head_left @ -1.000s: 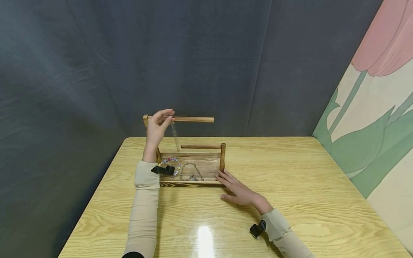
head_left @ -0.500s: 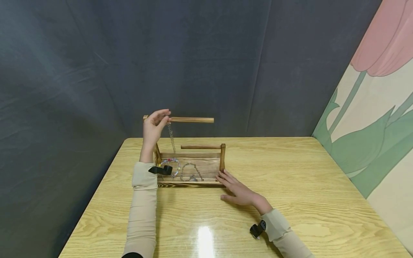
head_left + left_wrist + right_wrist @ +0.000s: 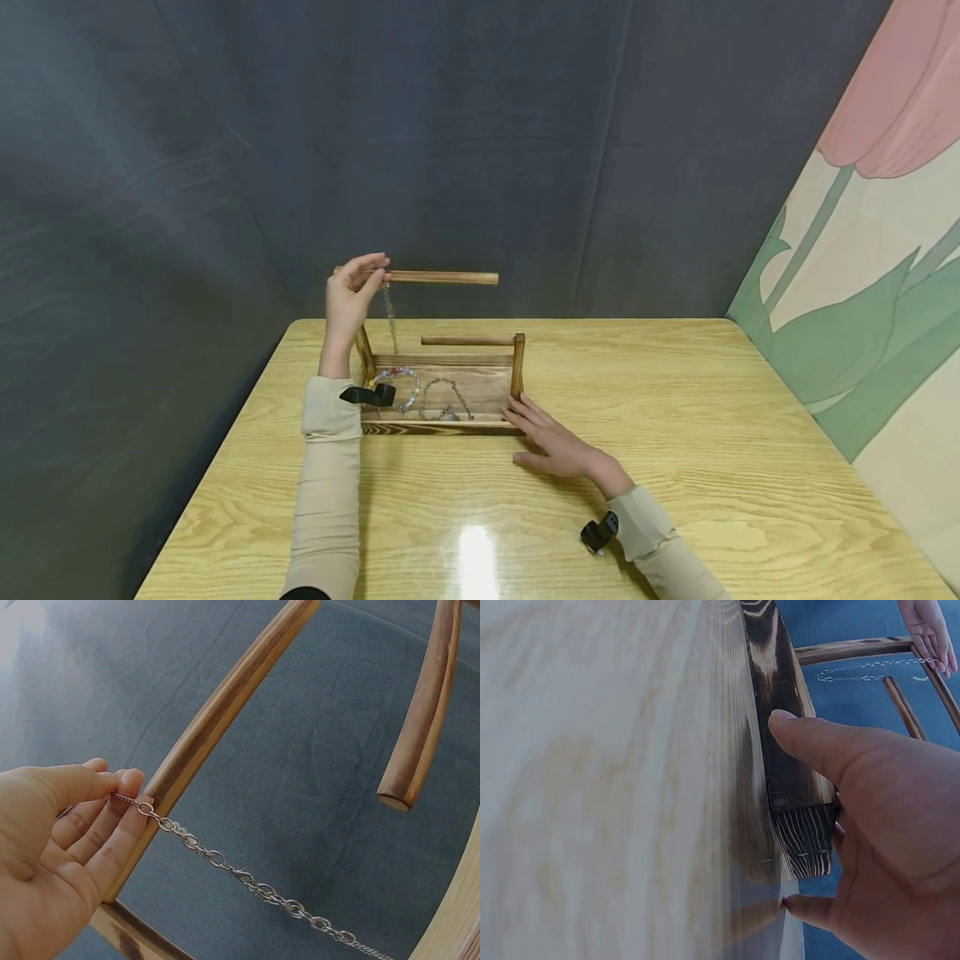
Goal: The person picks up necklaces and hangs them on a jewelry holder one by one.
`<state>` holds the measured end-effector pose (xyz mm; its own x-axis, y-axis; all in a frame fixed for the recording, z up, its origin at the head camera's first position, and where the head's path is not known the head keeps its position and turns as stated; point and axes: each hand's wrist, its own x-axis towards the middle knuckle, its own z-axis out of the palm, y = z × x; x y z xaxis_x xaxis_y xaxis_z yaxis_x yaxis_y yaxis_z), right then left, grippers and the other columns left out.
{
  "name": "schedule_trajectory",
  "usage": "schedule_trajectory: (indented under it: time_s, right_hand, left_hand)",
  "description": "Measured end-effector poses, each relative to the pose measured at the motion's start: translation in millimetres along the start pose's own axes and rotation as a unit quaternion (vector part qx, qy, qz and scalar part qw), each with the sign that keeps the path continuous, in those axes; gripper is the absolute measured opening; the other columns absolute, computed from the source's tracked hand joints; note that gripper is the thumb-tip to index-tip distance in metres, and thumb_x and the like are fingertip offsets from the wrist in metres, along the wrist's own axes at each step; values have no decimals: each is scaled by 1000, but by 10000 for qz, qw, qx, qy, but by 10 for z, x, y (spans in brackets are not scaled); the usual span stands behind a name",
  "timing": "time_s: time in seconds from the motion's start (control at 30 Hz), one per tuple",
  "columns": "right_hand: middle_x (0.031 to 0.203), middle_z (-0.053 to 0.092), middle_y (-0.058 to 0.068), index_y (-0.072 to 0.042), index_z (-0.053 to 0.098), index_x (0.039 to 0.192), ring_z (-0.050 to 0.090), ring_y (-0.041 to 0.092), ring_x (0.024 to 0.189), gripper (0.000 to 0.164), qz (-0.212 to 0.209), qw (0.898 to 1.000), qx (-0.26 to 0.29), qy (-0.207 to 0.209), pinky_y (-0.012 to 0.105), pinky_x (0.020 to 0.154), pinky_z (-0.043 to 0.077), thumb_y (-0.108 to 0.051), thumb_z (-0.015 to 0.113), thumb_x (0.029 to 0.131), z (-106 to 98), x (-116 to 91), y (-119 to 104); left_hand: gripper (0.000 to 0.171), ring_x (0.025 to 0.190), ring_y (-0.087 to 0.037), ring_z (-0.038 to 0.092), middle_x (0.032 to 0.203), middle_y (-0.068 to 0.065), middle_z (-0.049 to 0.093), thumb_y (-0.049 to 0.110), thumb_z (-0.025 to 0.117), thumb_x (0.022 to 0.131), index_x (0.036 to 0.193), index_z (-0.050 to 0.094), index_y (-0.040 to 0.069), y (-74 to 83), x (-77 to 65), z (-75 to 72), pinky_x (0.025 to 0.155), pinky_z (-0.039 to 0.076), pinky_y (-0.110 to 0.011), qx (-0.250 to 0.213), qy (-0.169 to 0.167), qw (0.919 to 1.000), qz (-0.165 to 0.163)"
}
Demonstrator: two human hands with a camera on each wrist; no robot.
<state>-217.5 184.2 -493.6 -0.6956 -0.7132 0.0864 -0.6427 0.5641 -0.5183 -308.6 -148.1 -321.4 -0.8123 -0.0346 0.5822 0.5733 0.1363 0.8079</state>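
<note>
1. Left hand (image 3: 347,304) pinches a chain (image 3: 241,876) near the upper bar's (image 3: 446,277) left end — loosening could drop it.
2. Right hand (image 3: 553,447), fingers extended, touches the stand's (image 3: 450,428) near-right corner — lifting away might let it shift.

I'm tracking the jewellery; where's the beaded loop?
In the head view, the beaded loop lies in the wooden tray, near its left end, beside a chain.
</note>
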Motion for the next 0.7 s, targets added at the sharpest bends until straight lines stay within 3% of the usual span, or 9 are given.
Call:
schedule_trajectory:
  time_s: [0.27, 0.47, 0.7]
  right_hand:
    - [155, 7, 18, -3, 18, 147, -2, 35, 142, 70, -9, 10000, 34, -10, 57, 110, 18, -27, 56, 94, -14, -11, -19]
    - [154, 7, 18, -3, 18, 148, -1, 36, 142, 70, -18, 10000, -2, -1, 57, 110, 19, -26, 56, 94, -6, -8, -16]
    - [154, 8, 19, -2, 19, 147, -1, 36, 142, 70, -29, 10000, -33, -4, 56, 110, 19, -27, 56, 94, -11, -9, -19]
  left_hand:
    - [29, 90, -32, 65, 113, -30, 60, -4, 56, 89, 117, 57, -12, -11, -21, -40, 80, 54, -31, 36, 27, 10000, 1]
    - [28, 86, -27, 66, 112, -33, 59, -6, 56, 88, 116, 57, -13, -16, -35, -69, 77, 55, -26, -49, 105, 9999, 50]
    - [28, 85, -21, 67, 111, -34, 58, -7, 56, 88, 115, 58, -13, -21, -56, -105, 79, 54, -32, -122, 176, 9998, 13]
